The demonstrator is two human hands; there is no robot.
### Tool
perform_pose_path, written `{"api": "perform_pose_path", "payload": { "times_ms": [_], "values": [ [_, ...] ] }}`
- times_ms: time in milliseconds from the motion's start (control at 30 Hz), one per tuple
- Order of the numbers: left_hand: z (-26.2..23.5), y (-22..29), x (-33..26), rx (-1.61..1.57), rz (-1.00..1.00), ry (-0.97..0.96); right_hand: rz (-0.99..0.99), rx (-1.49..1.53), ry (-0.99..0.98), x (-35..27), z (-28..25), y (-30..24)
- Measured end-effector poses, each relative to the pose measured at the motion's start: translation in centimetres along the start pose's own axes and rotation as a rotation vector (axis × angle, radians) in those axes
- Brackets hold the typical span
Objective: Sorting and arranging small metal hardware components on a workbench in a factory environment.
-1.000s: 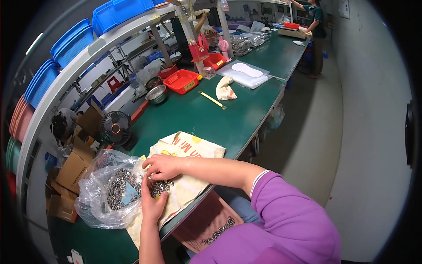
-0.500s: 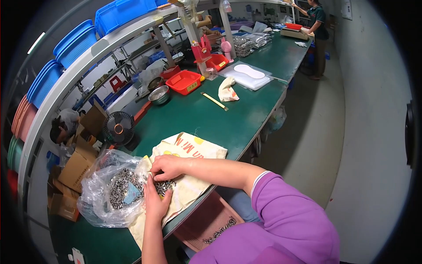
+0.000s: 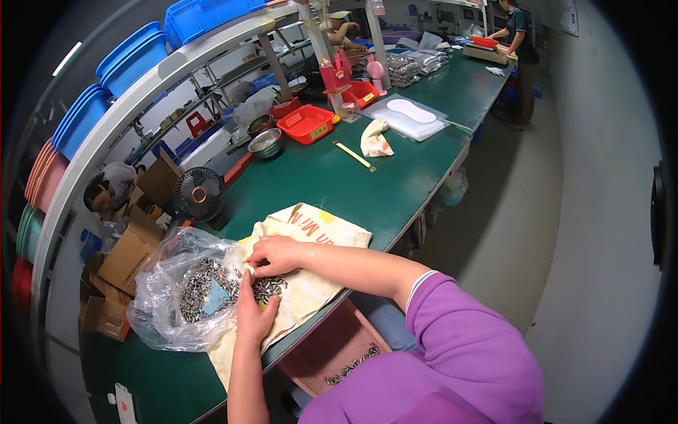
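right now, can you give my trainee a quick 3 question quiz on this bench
1. True or false: both hands, left hand and right hand, touch the small pile of metal parts on the cream cloth.
2. What holds the larger heap of parts? A clear plastic bag B steel bowl C red tray
3. Which device stands behind the bag?

Key: 1 true; 2 A; 3 a small black desk fan.

Showing two hands, left hand (image 3: 254,311) and right hand (image 3: 277,254), one clear plastic bag (image 3: 169,297) and one cream cloth (image 3: 311,233). Also showing one small fan (image 3: 198,195), one steel bowl (image 3: 266,144) and two red trays (image 3: 307,124) (image 3: 362,92); small metal parts (image 3: 201,286) being too many to count.
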State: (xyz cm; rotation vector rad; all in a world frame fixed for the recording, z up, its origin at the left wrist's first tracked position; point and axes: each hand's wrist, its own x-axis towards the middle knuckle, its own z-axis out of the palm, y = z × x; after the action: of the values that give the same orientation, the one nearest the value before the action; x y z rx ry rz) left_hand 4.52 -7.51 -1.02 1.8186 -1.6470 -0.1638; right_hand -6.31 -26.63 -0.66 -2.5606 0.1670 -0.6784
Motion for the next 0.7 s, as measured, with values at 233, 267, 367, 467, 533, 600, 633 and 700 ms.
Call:
{"api": "perform_pose_path", "payload": {
  "times_ms": [233, 267, 367, 467, 533, 600, 633, 700],
  "values": [
    [-0.2, 0.6, -0.3, 0.010, -0.020, -0.001, 0.019, 0.027, -0.021, -0.2, -0.4, -0.7],
    [-0.4, 0.5, -0.1, 0.013, -0.019, 0.001, 0.016, 0.027, -0.019, 0.0, -0.5, -0.7],
    [-0.2, 0.4, 0.0, 0.004, -0.005, -0.003, -0.016, 0.035, 0.027, -0.1, -0.4, -0.2],
    [-0.3, 0.6, 0.3, 0.003, 0.002, -0.007, -0.014, 0.041, 0.051, -0.2, -0.2, 0.1],
    [-0.3, 0.6, 0.4, 0.008, 0.007, 0.012, -0.012, 0.042, 0.049, 0.0, -0.2, 0.2],
    [-0.4, 0.6, 0.3, -0.007, -0.015, 0.001, -0.006, 0.031, 0.029, 0.0, -0.1, 0.2],
    [-0.4, 0.7, 0.4, -0.023, -0.035, -0.010, 0.002, 0.017, 0.010, 0.0, -0.2, 0.3],
    [-0.3, 0.8, 0.5, -0.025, -0.029, -0.001, -0.006, 0.018, 0.031, 0.0, -0.2, 0.5]
  ]
}}
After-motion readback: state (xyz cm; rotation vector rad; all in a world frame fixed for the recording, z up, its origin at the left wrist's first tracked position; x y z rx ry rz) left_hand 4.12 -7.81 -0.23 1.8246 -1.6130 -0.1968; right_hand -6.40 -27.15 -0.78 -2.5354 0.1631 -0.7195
